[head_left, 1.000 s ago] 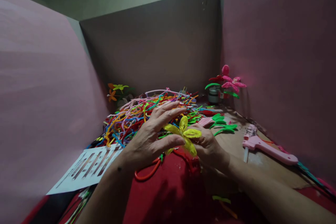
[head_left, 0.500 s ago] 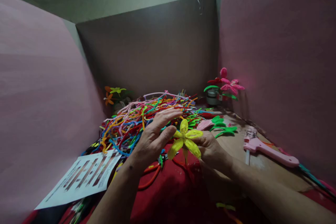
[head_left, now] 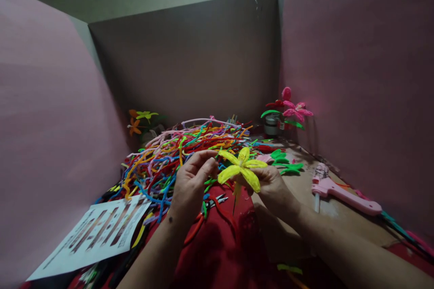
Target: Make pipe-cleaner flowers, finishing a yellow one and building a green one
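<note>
Head view: right hand (head_left: 275,188) closed around the yellow fuzzy pipe-cleaner flower (head_left: 241,168) from below, gripping where the petals meet the thin stem. The flower is held up in the air over the red cloth (head_left: 217,244), in front of the tangled heap of multicoloured pipe cleaners (head_left: 169,156). Left hand (head_left: 190,186) has thumb and fingertips drawn together at the tip of the upper-left petal, apparently pinching it.

Handling, judged: very light, soft pile over thin wire – bends easily and holds the bend, so the looped petals squash if squeezed. Best held at the twisted centre or stem, petals only by their tips.

Nearby: red-handled pliers (head_left: 210,207) just beneath the hands, flat green pipe-cleaner leaves (head_left: 285,162) to the right, smooth pink plastic glue gun (head_left: 342,192) further right, white printed paper sheet (head_left: 96,232) at lower left – pink pipe-cleaner flower in a small pot (head_left: 294,109) in the back corner.
</note>
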Demonstrator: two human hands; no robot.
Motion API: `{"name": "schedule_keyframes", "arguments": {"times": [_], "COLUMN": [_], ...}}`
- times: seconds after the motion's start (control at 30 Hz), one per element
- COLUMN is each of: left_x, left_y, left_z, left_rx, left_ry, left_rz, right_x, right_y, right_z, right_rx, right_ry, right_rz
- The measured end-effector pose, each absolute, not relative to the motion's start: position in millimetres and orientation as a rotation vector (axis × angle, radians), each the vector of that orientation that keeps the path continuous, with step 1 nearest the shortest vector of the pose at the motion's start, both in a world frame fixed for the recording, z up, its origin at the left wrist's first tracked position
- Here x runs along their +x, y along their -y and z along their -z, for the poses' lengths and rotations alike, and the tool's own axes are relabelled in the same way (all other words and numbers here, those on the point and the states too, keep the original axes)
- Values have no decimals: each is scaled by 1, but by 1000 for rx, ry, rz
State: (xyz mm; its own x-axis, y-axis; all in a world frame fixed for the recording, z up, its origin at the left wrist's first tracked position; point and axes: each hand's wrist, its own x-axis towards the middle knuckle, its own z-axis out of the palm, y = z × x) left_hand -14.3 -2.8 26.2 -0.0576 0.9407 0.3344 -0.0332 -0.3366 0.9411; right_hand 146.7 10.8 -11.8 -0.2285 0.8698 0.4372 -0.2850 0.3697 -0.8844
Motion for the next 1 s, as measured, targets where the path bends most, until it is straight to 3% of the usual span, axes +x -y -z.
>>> {"name": "schedule_keyframes", "arguments": {"times": [0.3, 0.43, 1.0], "left_x": [-11, 12, 31], "left_y": [14, 19, 29], "left_z": [-25, -16, -19], "left_rx": [1331, 1253, 992], "left_ry": [-868, -827, -729], "left_rz": [-1045, -1103, -1171], "right_x": [149, 150, 147], "right_y": [-20, -19, -14], "right_z": [32, 31, 32], "right_rx": [-759, -734, -743], "right_ry": [1492, 1530, 1480], "right_rz": [-603, -421, -617]}}
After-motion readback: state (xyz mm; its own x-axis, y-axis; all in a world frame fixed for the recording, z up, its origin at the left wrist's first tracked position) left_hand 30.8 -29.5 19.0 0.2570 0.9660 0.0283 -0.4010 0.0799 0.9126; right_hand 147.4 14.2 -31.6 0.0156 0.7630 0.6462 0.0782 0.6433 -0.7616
